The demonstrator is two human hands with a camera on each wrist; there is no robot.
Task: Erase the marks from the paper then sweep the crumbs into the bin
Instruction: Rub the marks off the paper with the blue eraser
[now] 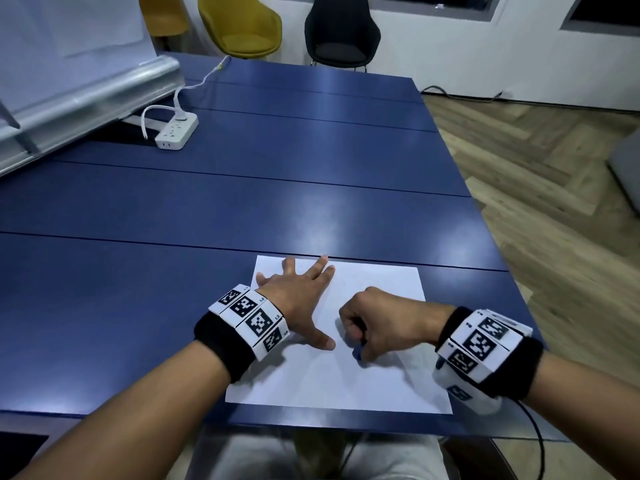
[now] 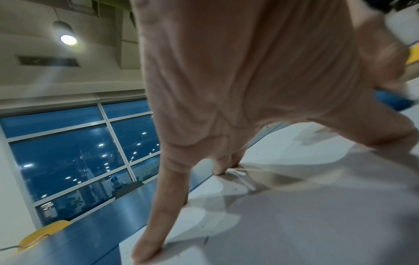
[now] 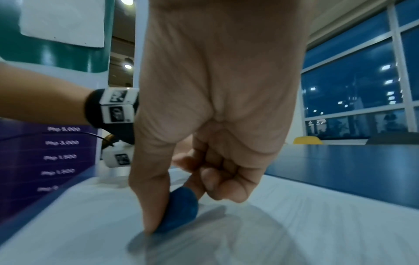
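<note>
Here we are at the near edge of the blue tabletop, a white sheet of paper lying flat close to that edge, toward the right side. The left hand is spread wide, fingers straight and fanned, pressing the sheet's far-left corner down, thumb stretched out toward the middle. The right hand is curled, thumb and forefinger pinching a small blue eraser with its tip touching the paper near the centre, the other fingers tucked in.

This looks like the erasing step, well short of the sweep. No bin shows in any view, and the marks themselves are too faint to make out; tiny dark specks on the sheet in the left wrist view may be crumbs.

To do this well, I'd say: keep that left palm planted so the sheet can't ride along with the eraser. Short strokes, running away from the anchoring hand rather than toward it, so the paper is pulled taut and not buckled. Moderate pressure, since thin paper creases or tears if the eraser digs in. Work close to the thumb, where the sheet is held firmest, and shift the left hand whenever the eraser moves toward the unpinned right edge
</note>
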